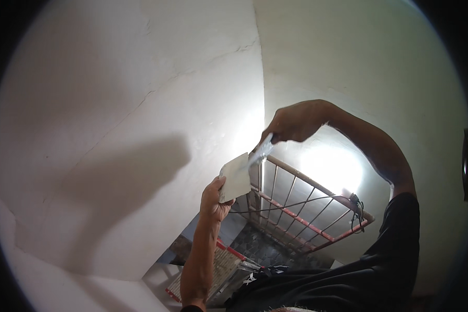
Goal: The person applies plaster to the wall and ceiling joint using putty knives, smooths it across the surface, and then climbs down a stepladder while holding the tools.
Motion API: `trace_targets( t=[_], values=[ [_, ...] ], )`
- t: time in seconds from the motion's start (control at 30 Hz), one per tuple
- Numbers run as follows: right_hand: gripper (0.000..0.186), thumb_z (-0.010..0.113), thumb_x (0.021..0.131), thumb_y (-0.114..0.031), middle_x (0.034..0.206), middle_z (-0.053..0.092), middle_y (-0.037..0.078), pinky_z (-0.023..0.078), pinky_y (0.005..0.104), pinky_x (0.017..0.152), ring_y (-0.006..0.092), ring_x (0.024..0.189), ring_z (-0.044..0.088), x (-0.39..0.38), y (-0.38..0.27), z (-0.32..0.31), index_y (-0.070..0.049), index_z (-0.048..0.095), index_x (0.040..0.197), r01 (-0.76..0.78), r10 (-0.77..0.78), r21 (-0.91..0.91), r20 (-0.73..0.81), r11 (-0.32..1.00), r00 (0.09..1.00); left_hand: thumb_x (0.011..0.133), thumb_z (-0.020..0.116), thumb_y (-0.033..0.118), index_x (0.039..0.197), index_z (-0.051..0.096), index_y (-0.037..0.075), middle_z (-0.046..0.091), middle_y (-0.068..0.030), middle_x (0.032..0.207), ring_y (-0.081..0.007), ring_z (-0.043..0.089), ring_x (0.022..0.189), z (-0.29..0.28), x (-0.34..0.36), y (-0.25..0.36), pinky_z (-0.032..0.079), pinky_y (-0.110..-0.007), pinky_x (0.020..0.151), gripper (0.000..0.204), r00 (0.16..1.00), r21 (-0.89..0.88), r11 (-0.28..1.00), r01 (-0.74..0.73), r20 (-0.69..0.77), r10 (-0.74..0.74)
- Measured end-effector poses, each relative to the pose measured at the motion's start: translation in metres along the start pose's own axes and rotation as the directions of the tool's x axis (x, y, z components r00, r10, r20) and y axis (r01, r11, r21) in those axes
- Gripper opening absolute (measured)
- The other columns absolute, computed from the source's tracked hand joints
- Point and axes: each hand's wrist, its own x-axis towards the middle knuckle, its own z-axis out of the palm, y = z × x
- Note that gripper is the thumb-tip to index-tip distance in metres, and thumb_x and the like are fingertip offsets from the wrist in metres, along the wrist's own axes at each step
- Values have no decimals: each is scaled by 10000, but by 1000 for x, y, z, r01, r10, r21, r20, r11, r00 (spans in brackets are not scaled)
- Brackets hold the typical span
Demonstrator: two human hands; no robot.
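Note:
My left hand (213, 200) grips a flat, pale rectangular plate (236, 179) by its lower left edge, thumb on the face that shows. My right hand (298, 122) is closed around a putty knife (264, 149), coming in from the upper right with the wrist bent. The knife's pale blade is smeared by motion and angles down to the plate's upper right edge; whether it touches I cannot tell. The fingers behind the plate are mostly hidden. Both hands are up near the corner where two white walls meet.
Cracks run across the left wall (114, 125). Below the hands stands a metal railing (301, 223) with red and brown bars, and a dark cable (275, 209) crosses it. A slatted wooden platform with red edges (221, 265) lies lower down, above a dark floor. Bright light hits the right wall.

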Motion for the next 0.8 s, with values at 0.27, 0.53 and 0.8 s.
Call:
trace_targets(
  t=[0.27, 0.53, 0.8],
  values=[
    [257, 539, 998, -203, 792, 618, 60, 445, 321, 681, 127, 674, 503, 2, 54, -40, -29, 627, 1166, -65, 140, 126, -806, 990, 576, 996, 441, 159, 1220, 486, -3, 624, -128, 1015, -189, 669, 771, 26, -22, -7, 574, -309, 558, 281, 999, 48, 998, -28, 17, 27],
    [305, 483, 984, -90, 798, 619, 72, 460, 352, 652, 172, 660, 536, 54, 73, -102, -107, 593, 1268, -118, 6, -30, -956, 993, 294, 986, 431, 103, 1289, 451, -61, 603, -187, 1146, -237, 652, 1009, 3, -69, -28, 562, -363, 878, 345, 998, 169, 985, -44, -45, 53],
    [450, 535, 846, 69, 1047, 684, 103, 560, 373, 729, 262, 776, 651, 109, 104, -116, -95, 573, 1263, -195, -400, -403, -915, 894, 57, 979, 445, 97, 1292, 464, -38, 612, -178, 1144, -237, 655, 1001, -17, -113, -33, 567, -369, 851, 341, 973, 196, 981, -19, -222, 63]
  ],
)
